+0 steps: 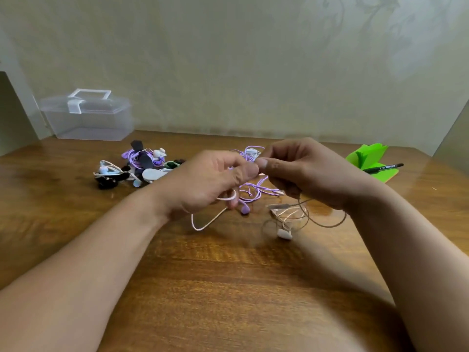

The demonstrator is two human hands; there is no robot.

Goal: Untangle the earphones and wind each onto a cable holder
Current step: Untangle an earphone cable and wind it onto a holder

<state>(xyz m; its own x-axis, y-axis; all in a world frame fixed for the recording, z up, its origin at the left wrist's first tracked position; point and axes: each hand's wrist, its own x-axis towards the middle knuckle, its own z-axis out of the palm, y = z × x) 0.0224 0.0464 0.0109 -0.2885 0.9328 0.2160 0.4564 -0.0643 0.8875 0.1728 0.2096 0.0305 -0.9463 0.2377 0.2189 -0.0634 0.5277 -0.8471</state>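
Left hand [213, 179]: thumb and fingers pinched on pink cable [203, 226]; one turn circles a finger, and a slack loop hangs toward table [228, 288].
Right hand [304, 171]: fingers curled, thumb tip against left thumb; clamped on copper loops [327, 224], which hang beneath it.
White bud [284, 234]: dangles at the foot of the copper loops, just above the table.
Cable identity: pink and copper runs may be one earphone set; motion blur prevents confirmation.
Purple tangle [253, 184]: lies on the table behind and between both hands; purple bud [245, 209] at its near edge.
Pile [134, 166]: far left, well apart from hands; mixed purple, white and black bundles, several apparently already wound.
Box [88, 118]: clear, lid closed, at the wall.
Green paper [365, 158], pen [383, 168]: far right.
Progress: mid-task. Untangling step in hand; the held set and purple tangle are not yet wound.
Count: two hands; at least two loose sets; one pile, contents uncountable; one box; one pen.
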